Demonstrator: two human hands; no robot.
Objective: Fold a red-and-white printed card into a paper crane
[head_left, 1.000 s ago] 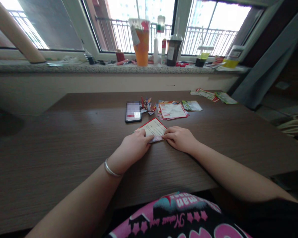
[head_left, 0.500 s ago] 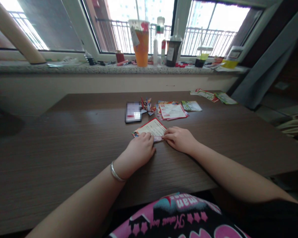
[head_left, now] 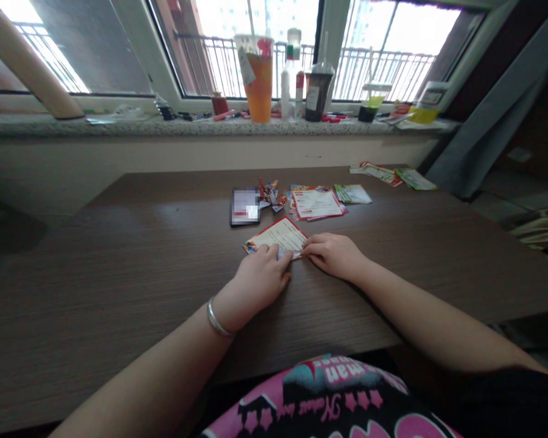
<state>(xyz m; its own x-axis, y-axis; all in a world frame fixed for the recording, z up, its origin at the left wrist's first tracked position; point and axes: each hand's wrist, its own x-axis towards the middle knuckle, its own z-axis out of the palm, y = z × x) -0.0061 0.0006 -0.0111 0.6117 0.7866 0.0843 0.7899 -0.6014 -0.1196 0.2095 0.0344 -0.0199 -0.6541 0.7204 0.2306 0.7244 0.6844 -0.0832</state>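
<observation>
Head view shows a paper card [head_left: 281,231] near the middle of the counter [head_left: 119,274]. Since a second ago, the left hand [head_left: 261,274] has slid a little right and toward the near edge, so the card's bright left corner now peeks out. Its thumb lies along the card's near side, which seems to be getting pressed flat. That hand is half open; I cannot tell if it grips. The right hand [head_left: 335,255] is nearly closed, pinching the card's right corner. A phone [head_left: 245,207], folded paper [head_left: 271,193] and a card pile [head_left: 318,202] sit toward the far edge. Open room runs to the left and near edges.
</observation>
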